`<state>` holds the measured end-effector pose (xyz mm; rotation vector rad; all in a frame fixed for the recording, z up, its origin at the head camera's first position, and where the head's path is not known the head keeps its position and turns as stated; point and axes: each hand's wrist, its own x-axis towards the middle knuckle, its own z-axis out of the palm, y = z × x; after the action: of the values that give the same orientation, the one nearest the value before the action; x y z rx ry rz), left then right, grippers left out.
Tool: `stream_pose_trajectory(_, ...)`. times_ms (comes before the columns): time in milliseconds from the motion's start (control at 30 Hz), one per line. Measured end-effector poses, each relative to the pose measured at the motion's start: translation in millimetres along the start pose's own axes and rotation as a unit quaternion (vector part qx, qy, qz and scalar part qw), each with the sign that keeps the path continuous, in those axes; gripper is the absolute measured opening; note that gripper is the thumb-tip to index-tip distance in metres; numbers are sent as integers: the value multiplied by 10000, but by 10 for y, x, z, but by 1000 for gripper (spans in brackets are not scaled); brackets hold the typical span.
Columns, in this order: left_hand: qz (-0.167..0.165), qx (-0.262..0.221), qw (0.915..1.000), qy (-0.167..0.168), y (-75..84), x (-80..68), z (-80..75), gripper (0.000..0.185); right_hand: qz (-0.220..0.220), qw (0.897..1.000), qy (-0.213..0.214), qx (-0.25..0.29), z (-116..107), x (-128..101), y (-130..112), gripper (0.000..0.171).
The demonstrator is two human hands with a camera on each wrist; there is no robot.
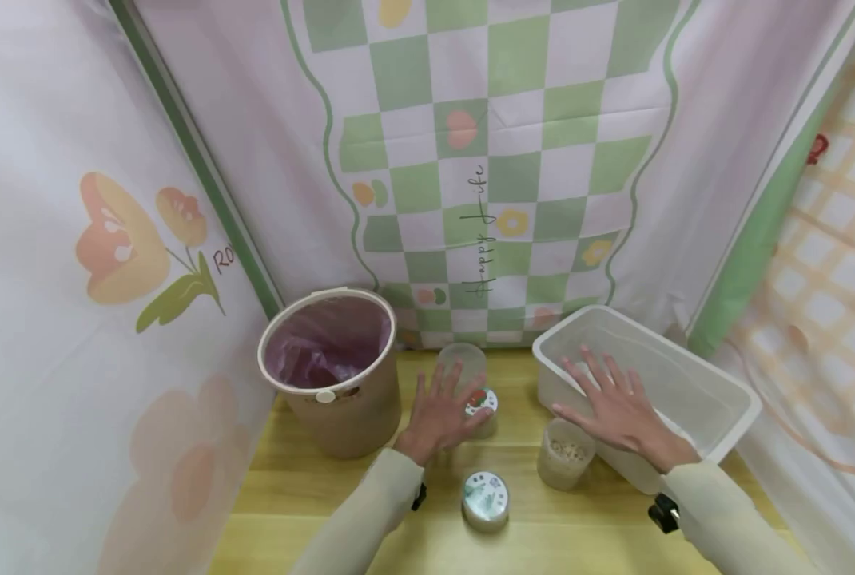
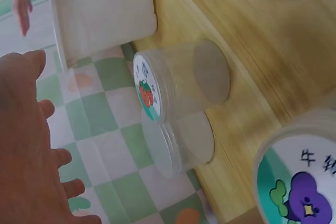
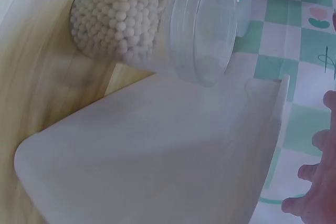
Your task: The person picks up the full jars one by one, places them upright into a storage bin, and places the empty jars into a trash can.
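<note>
My left hand [image 1: 442,417], palm down with spread fingers, is over a clear jar with a tomato label [image 1: 481,403] and overlaps it in the head view. Behind that jar stands another clear jar [image 1: 463,361]. My right hand [image 1: 618,411], likewise flat and spread, is over the near side of a white plastic bin [image 1: 747,407]. Just left of this hand is a clear jar of small cream balls [image 1: 566,455]. In front, between the arms, sits a jar with a white and green label [image 1: 485,501]. Neither hand holds anything.
A lidless brown bucket [image 1: 355,423], lined with a purple bag [image 1: 320,363], stands at the left. The left wrist view shows a jar with a purple figure label [image 2: 302,182] close to the camera. Printed curtains [image 1: 471,176] enclose the wooden table [image 1: 427,551].
</note>
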<state>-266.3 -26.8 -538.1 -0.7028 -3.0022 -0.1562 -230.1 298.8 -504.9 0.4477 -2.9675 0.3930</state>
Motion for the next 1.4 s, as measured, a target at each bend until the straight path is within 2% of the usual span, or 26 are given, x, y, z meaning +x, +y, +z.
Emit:
stream_pose_trajectory(200,140,114,9998,49,57,-102,86,66,84,9999,-33,142,-54,-26,109,89)
stream_pose_trajectory(400,338,-251,9991,4,125,-244,136,67,211,9998,-19,64,-54,-29,317,90)
stream_pose_trajectory(633,512,-379,9980,-35,194,-382,204,65,325,9994,94,75,-75,-69,542,90)
stream_pose_trajectory(967,670,-501,9965,-69,233,-554,345,67,267,9990,230,-264,-127,-206,831,88)
stream_pose_trajectory(1233,744,-953,9925,-148,300,-655,459,65,457,9987,91,-195,-175,-286,1028,89)
stream_pose_trajectory(1400,715,-1036,9918,-238,318,-744,511,67,446,9987,161,-171,-198,-330,1112,89)
